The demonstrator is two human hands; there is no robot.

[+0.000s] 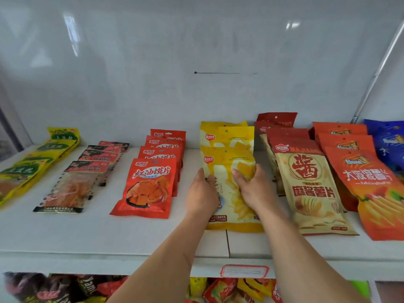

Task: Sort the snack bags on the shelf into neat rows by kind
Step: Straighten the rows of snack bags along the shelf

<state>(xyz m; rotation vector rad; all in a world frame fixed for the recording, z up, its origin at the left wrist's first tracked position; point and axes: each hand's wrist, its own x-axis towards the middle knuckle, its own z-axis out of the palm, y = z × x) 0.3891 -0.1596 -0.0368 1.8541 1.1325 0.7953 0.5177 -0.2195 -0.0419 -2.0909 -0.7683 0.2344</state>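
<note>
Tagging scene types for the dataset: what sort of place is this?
Most likely a small shop's snack aisle. White shelf holds packaged snack bags in rows by kind, a red-framed price label holder sits on its front edge, and more snacks fill the shelf below.

The front red bag [146,189] reads "红油馍片". The beige bag [310,191] shows a big "酱" above "麻酱薯片". The orange bag [371,193] says "大波浪薯片".
</note>
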